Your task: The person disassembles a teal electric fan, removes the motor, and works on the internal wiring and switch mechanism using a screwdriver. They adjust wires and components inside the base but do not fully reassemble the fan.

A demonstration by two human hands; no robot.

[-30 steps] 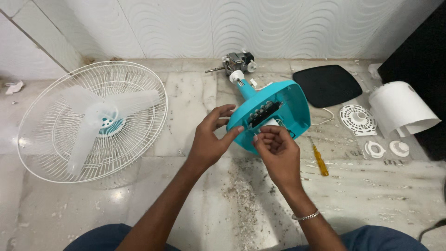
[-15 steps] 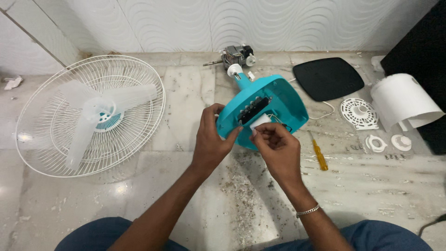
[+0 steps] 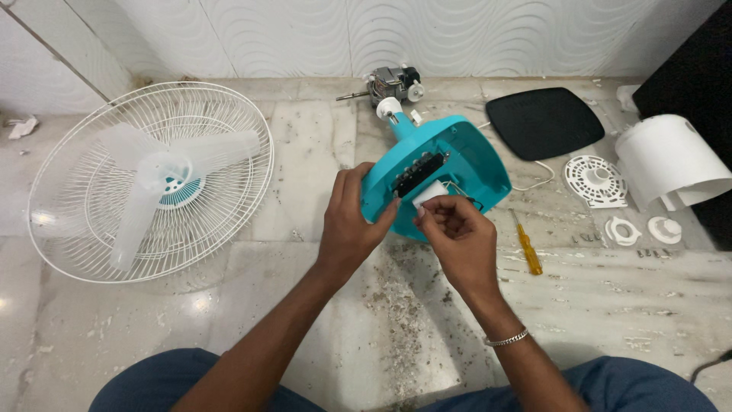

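A teal fan base point(image 3: 465, 156) lies tilted on the marble floor, its open underside facing me with a black switch block point(image 3: 418, 174) inside. My left hand point(image 3: 349, 225) grips the base's left rim. My right hand point(image 3: 457, 233) pinches a small white block-shaped part point(image 3: 428, 194) just below the switch block, with thin wires beside it.
A white fan grille with translucent blades point(image 3: 152, 179) lies at the left. A motor point(image 3: 393, 82) sits by the wall. At the right are a black plate point(image 3: 543, 120), a white cover point(image 3: 667, 160), a round white vent piece point(image 3: 595, 181), small white rings point(image 3: 624, 230) and a yellow screwdriver point(image 3: 528, 248). Dirt is scattered before my knees.
My left hand has shifted onto the base's left rim. My right hand has taken up the small white part inside the base. The camera view has drifted slightly.
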